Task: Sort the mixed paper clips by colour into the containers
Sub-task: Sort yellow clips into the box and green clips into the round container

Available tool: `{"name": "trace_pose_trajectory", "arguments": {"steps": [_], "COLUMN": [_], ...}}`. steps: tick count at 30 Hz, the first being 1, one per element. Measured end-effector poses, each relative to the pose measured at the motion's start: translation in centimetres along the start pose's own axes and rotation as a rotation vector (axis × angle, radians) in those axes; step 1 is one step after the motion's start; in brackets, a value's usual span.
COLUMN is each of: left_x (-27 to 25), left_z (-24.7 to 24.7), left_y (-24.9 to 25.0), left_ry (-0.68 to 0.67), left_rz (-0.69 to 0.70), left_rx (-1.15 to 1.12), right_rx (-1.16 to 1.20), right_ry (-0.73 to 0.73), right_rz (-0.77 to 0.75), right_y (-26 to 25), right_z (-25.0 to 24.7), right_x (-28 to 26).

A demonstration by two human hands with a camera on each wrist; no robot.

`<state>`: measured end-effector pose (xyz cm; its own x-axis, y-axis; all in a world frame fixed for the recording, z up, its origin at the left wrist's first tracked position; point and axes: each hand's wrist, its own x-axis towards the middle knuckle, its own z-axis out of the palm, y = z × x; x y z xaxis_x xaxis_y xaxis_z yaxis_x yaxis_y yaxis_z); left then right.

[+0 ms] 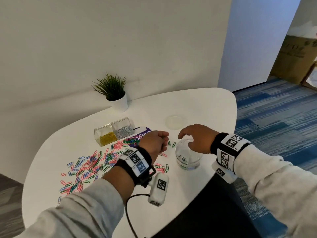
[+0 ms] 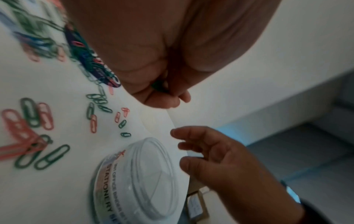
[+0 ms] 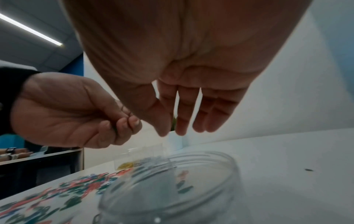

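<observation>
The left hand (image 1: 155,143), nearest the head camera, curls its fingers round green paper clips (image 2: 160,86) above the white bench (image 1: 197,103). The right hand (image 1: 197,138) hovers, fingers loosely spread and empty, over the round clear plastic tub (image 1: 188,158). Mixed pink, green and blue paper clips (image 1: 89,167) lie scattered to the left.

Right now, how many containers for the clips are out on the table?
3: a clear box holding yellow clips, a second clear box joined to it holding silver clips, and a round clear tub near the table's front edge under the right hand. A round lid lies behind.
</observation>
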<state>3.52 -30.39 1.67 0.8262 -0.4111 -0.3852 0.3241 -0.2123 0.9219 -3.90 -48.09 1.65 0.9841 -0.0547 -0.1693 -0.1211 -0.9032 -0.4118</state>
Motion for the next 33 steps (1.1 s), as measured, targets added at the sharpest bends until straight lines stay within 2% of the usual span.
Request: {"name": "trace_pose_trajectory", "arguments": {"steps": [4,7,9,14,18,20,22,24,27,29,31,33], "left_x": [0.8,0.9,0.9,1.1,1.6,1.8,1.9,1.4,0.4,0.1,0.1,0.2], "left_z": [2.7,3.8,4.0,3.1,1.6,0.5,-1.3,-3.2,-5.2,-6.2,-7.2,-8.1], "left_y": [-0.9,-1.7,-1.8,-0.8,-0.8,-1.0,-1.5,-2.7,-5.2,-6.4,-7.0,-7.2], "left_ry": [-0.090,-0.181,-0.173,-0.183,-0.164,-0.113,-0.062,-0.084,-0.141,-0.127,-0.102,-0.099], "left_rz": [0.136,0.269,0.356,0.346,0.169,0.192,0.299,0.314,0.249,0.280,0.294,0.273], "left_rx": [0.345,0.784,0.966,0.844,0.459,0.448,0.796,1.219,1.428,1.423,1.407,1.406], "right_rx": [-0.020,-0.043,-0.066,-0.085,-0.070,-0.073,-0.154,-0.301,-0.336,-0.246,-0.210,-0.255], "right_ry": [-0.079,-0.160,-0.164,-0.133,-0.125,-0.129,-0.092,0.034,0.218,0.127,-0.092,-0.225], "right_rz": [0.101,0.133,0.134,0.153,0.160,0.198,0.229,0.178,-0.051,-0.194,-0.219,-0.205], "right_y": [1.6,2.0,2.1,2.5,2.5,2.8,3.0,2.6,-0.4,-2.9,-4.6,-5.3], "right_z": [0.6,1.1,1.0,1.4,1.6,1.5,1.1,0.5,1.2,3.2,5.6,7.1], "right_x": [0.0,0.1,0.3,0.4,0.5,0.6,0.6,0.5,0.7,1.0,1.1,1.2]}}
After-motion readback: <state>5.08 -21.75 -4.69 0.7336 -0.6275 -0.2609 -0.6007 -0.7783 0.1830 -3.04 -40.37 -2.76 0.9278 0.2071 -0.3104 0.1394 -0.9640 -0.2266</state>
